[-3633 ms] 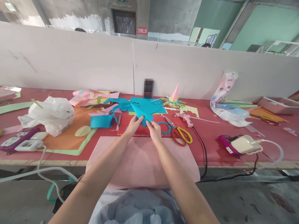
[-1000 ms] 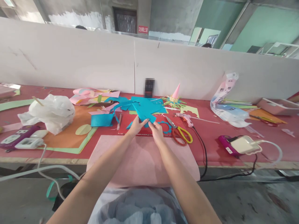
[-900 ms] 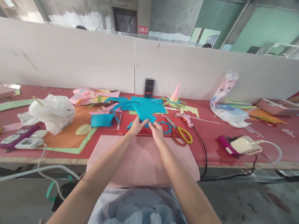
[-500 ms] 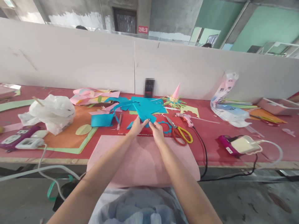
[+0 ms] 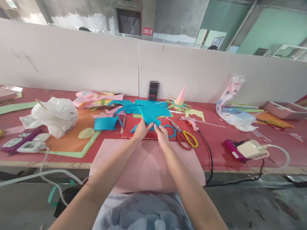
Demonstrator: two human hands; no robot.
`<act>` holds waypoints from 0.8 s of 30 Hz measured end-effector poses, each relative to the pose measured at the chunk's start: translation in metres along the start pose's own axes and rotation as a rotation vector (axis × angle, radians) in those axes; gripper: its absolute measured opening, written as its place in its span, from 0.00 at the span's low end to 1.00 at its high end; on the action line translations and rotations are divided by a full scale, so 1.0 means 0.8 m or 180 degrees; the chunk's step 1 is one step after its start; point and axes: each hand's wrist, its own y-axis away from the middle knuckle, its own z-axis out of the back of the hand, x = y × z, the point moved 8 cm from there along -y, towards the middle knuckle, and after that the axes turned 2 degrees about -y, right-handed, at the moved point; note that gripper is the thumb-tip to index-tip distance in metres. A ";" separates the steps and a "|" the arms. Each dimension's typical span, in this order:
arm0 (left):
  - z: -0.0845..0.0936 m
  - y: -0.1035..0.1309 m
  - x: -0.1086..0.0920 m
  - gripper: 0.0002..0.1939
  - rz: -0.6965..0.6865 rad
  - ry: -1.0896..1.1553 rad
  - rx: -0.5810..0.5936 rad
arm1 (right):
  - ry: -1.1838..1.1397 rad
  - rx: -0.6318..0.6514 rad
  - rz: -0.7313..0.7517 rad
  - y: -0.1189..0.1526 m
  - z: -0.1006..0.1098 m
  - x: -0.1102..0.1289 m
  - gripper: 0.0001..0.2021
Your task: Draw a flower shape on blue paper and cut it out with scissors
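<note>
Both hands hold a folded piece of blue paper by its near edge, over a red board. My left hand pinches its left side, and my right hand grips the right corner. More blue sheets lie just behind it, partly hidden by the held piece. A scalloped blue paper ring rests beside my right hand. Close by on the right are scissors with one red and one yellow handle. A pink glue gun lies past them.
A pink paper cone on a fringed base stands at the back. Left are a blue paper strip, a crumpled white plastic bag and a purple power strip. Another power strip lies right, before a pink bin.
</note>
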 end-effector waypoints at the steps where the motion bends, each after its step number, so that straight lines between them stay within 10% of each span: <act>1: 0.000 0.001 0.000 0.24 0.0019 -0.0115 0.0019 | -0.0048 -0.0006 -0.0017 0.000 0.000 -0.001 0.20; 8: -0.003 0.010 0.000 0.26 0.0148 -0.0715 0.0089 | -0.0420 -0.0190 -0.0216 -0.004 0.003 -0.014 0.22; 18: -0.022 -0.007 0.003 0.32 0.0033 0.1653 0.0396 | -0.1418 -0.0097 -0.0506 -0.004 -0.013 -0.014 0.19; 24: -0.022 -0.008 0.008 0.25 0.0090 0.1490 0.0383 | -0.0985 -0.0088 -0.0438 -0.004 -0.012 -0.012 0.25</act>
